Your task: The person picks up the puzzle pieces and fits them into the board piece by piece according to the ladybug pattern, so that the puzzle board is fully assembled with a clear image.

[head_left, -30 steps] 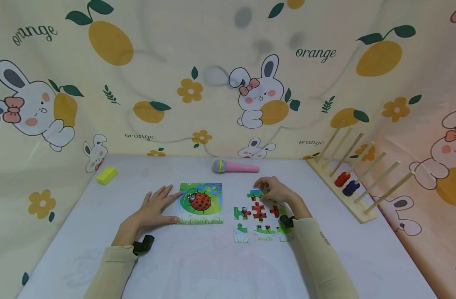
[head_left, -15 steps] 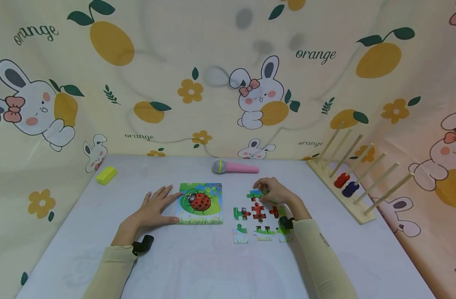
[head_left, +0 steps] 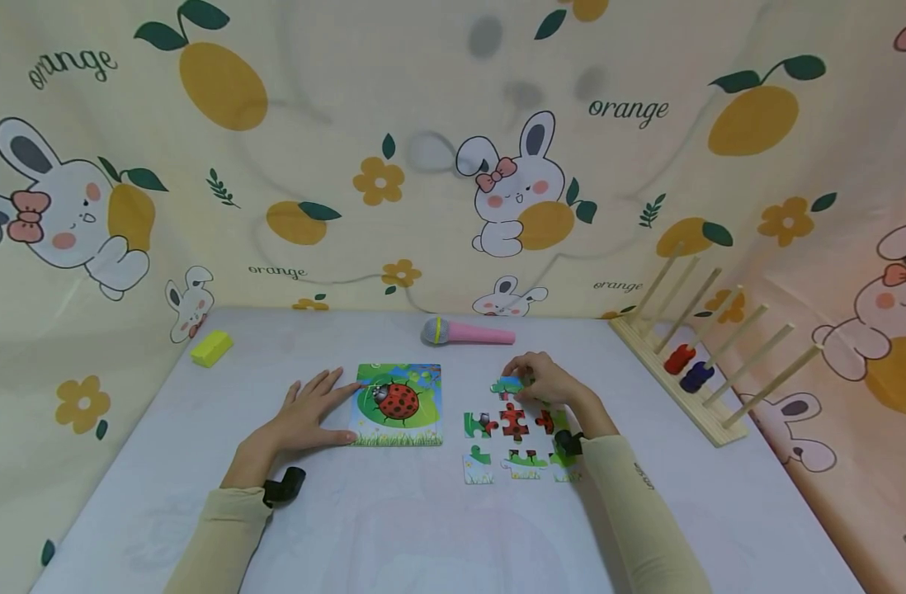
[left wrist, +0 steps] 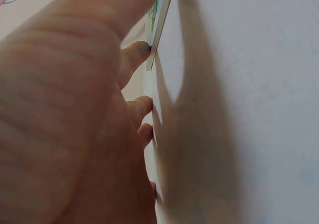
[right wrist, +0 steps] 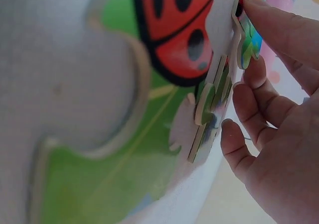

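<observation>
A square ladybug picture board [head_left: 398, 404] lies flat on the white table. The left hand [head_left: 304, 419] lies spread at its left edge, thumb and index finger touching it; in the left wrist view the fingers of this hand [left wrist: 99, 114] rest along the board's edge [left wrist: 162, 25]. To the right are several separated puzzle pieces, among them a red middle piece [head_left: 514, 421]. Over the top row, the right hand [head_left: 553, 382] pinches a green-and-blue piece [head_left: 505, 385]. In the right wrist view, thumb and a finger of the right hand [right wrist: 279, 94] hold that piece [right wrist: 247, 40], partly tilted.
A pink toy microphone [head_left: 475, 332] lies behind the board and pieces. On the left stands a yellow block [head_left: 211, 349]. At the right is a wooden peg rack [head_left: 683, 379] with red [head_left: 679, 357] and blue beads [head_left: 697, 375]. A patterned cloth hangs behind the table.
The piece under the right hand has shifted very slightly, with its lower tab now closer to the red middle piece. Both hands otherwise keep their places.
</observation>
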The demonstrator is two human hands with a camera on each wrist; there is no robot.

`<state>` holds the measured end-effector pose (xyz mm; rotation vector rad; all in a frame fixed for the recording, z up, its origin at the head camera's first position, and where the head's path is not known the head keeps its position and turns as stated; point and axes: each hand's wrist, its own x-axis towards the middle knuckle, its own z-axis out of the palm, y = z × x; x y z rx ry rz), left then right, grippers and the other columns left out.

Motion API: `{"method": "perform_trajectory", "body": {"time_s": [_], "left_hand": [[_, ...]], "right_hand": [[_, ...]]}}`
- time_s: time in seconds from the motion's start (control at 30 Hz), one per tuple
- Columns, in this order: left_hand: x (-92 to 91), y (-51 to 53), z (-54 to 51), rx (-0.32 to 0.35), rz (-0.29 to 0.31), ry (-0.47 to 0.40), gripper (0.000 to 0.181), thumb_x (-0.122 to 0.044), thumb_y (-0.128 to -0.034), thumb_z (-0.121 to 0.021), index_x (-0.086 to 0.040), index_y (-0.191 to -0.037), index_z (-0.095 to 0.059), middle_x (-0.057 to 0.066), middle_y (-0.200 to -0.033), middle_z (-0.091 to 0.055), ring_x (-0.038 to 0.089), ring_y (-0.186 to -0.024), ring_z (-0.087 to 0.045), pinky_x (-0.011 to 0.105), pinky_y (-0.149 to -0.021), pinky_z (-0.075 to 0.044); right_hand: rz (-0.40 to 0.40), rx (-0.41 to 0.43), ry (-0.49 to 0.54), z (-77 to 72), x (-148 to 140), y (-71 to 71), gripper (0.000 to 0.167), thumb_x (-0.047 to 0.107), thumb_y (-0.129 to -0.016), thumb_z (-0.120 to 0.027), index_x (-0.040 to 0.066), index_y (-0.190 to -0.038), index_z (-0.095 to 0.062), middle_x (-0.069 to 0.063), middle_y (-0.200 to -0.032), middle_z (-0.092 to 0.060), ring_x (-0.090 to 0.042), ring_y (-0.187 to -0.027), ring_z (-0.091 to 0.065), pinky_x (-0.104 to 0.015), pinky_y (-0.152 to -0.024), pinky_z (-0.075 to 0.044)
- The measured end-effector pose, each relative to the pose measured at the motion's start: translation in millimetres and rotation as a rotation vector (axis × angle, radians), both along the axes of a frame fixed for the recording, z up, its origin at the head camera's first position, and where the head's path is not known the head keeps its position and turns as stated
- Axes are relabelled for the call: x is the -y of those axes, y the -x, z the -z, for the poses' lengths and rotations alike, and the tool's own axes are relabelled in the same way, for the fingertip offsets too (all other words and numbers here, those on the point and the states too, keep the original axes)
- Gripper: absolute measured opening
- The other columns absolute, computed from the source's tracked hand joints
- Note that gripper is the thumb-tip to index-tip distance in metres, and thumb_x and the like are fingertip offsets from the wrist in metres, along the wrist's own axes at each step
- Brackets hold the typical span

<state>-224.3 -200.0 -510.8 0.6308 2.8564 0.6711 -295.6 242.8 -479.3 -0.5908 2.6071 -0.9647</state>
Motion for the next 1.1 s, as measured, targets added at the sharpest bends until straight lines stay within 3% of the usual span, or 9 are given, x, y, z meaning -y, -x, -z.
{"method": "perform_trajectory", "body": {"time_s": [0.33, 0.63, 0.9, 1.1], "left_hand": [[0.7, 0.2, -0.2, 0.014, -0.003, 0.003, 0.091, -0.063, -0.0793, -0.072, -0.019, -0.153, -0.042, 0.021, -0.163, -0.019, 0.047, -0.148, -0.01, 0.073, -0.111, -0.001], [0.4, 0.3, -0.3, 0.01, 0.006, -0.004, 0.091, -0.063, -0.0793, -0.073, -0.019, -0.153, -0.042, 0.023, -0.162, -0.02, 0.049, -0.147, -0.011, 0.074, -0.11, -0.002], [0.1, 0.9, -1.0, 0.013, 0.007, -0.009, 0.091, -0.063, -0.0792, -0.073, -0.019, -0.153, -0.042, 0.023, -0.162, -0.02, 0.049, -0.147, -0.012, 0.074, -0.11, -0.002], [0.3, -1.2, -3.1, 0.003, 0.005, -0.011, 0.09, -0.061, -0.0796, -0.073, -0.018, -0.152, -0.043, 0.023, -0.162, -0.021, 0.05, -0.147, -0.013, 0.075, -0.11, -0.003]], "right_hand": [[0.008, -0.052, 0.011, 2.8, 2.4, 4.0, 0.021, 0.001, -0.085, -0.076, 0.002, -0.105, -0.071, -0.01, -0.102, -0.061, -0.026, -0.095, -0.052, -0.046, -0.089, -0.047], [0.071, 0.001, 0.034, 0.7, 7.5, 2.8, 0.013, 0.004, -0.087, -0.076, 0.004, -0.097, -0.068, -0.006, -0.095, -0.064, -0.021, -0.088, -0.055, -0.039, -0.083, -0.049], [0.044, 0.029, 0.073, -1.0, 7.6, 4.0, 0.014, 0.0, -0.087, -0.075, 0.002, -0.097, -0.066, -0.007, -0.092, -0.063, -0.02, -0.082, -0.053, -0.036, -0.079, -0.047], [-0.019, -0.018, 0.126, -1.3, 8.3, 7.5, 0.014, -0.001, -0.085, -0.075, 0.002, -0.095, -0.066, -0.006, -0.091, -0.064, -0.02, -0.082, -0.054, -0.035, -0.079, -0.048]]}}
